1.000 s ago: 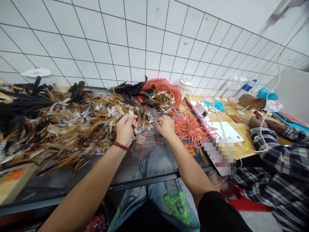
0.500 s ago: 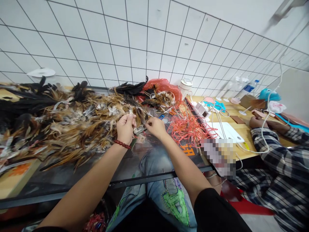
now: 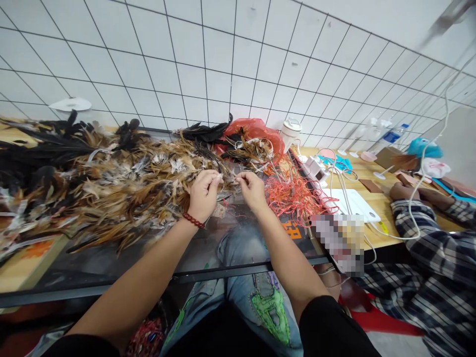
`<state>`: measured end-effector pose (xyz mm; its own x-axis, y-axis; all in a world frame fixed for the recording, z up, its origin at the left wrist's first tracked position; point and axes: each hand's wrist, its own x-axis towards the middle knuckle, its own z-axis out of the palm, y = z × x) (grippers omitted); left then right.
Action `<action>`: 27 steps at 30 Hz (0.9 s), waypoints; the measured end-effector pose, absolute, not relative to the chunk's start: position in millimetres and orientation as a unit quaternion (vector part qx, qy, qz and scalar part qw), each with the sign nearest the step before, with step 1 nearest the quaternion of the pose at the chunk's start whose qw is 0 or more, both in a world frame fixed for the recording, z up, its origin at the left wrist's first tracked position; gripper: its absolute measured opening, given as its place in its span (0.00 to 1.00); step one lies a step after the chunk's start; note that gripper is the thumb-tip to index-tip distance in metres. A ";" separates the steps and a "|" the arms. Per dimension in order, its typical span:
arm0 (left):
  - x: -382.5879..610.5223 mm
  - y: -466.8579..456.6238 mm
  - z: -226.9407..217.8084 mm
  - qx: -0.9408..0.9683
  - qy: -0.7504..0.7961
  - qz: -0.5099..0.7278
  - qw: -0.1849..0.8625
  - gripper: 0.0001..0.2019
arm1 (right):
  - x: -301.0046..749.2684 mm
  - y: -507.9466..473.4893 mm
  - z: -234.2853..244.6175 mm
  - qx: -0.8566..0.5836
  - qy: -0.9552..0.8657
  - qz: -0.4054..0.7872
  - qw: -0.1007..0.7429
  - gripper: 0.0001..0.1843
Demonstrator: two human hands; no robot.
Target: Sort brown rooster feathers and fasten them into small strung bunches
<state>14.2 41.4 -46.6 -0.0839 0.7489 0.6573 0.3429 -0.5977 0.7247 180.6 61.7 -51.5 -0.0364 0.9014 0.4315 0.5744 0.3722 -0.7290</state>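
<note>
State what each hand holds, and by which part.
Left hand pinches a small bunch of brown feathers at its pale quill ends; right hand pinches the same ends. Finer detail cannot be told.

We are seeing brown, black and white feathers [image 3: 111,193], red strings [image 3: 293,193], a dark-red bead bracelet [image 3: 193,221], and a white grid-tiled wall [image 3: 223,64].

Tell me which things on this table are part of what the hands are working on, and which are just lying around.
In use:
left hand and right hand, pinching a small bunch of feathers between them
feather pile
red strings

Lying about:
red plastic bag
white cup
white cables
water bottle
a co-worker's plaid sleeve
</note>
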 end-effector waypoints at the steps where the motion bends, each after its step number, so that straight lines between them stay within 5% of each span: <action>1: 14.0 40.4 -45.6 0.671 0.413 0.601 0.132 0.13 | 181.5 57.1 -47.4 -0.518 -0.741 0.125 0.410 0.10; 3: 13.9 39.1 -45.0 0.689 0.425 0.575 0.118 0.13 | 181.0 48.8 -40.8 -0.485 -0.796 0.052 0.359 0.11; 6: 14.7 38.6 -47.5 0.687 0.475 0.521 0.177 0.12 | 174.5 42.8 -37.3 -0.438 -0.805 0.051 0.397 0.10; 11: 17.5 39.5 -49.1 0.643 0.473 0.532 0.284 0.12 | 162.7 48.0 -45.4 -0.409 -0.691 0.240 0.545 0.07; 15: 16.2 42.3 -47.8 0.591 0.476 0.562 0.329 0.13 | 163.4 50.8 -48.7 -0.393 -0.620 0.341 0.587 0.11; 27: 22.4 33.0 -36.5 0.570 0.460 0.493 0.470 0.16 | 165.4 46.5 -45.5 -0.380 -0.673 0.219 0.596 0.10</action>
<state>22.4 33.0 -36.5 0.0908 0.9873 0.1306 0.0609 -0.1364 0.9888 165.4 46.5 -45.5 -0.0010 0.7723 0.6353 0.2511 0.6151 -0.7474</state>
